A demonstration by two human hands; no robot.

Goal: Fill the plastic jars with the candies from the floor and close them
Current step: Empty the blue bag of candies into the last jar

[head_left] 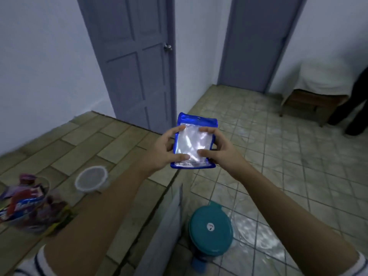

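Both hands clamp one flat blue pouch (194, 144), held in the air at chest level. The left hand (161, 154) pinches its left edge and the right hand (221, 148) its right edge, thumbs low on the front and fingers near the top.

The pouch is rectangular glossy film with a blue border and a shiny clear window full of glare. Its contents are unreadable, and a strip of small print runs along the bottom.

Down-left of the grip, on the tan tiled counter (99, 136), is a round clear plastic jar (91, 179) with a translucent lid on. Farther left and lower is an open clear jar (27, 204) heaped with crinkly red, purple and blue wrappers, blurred.

Straight below the grip, a smooth teal round lidded tub (211, 228) sits on the pale glazed floor tiles (288, 166).
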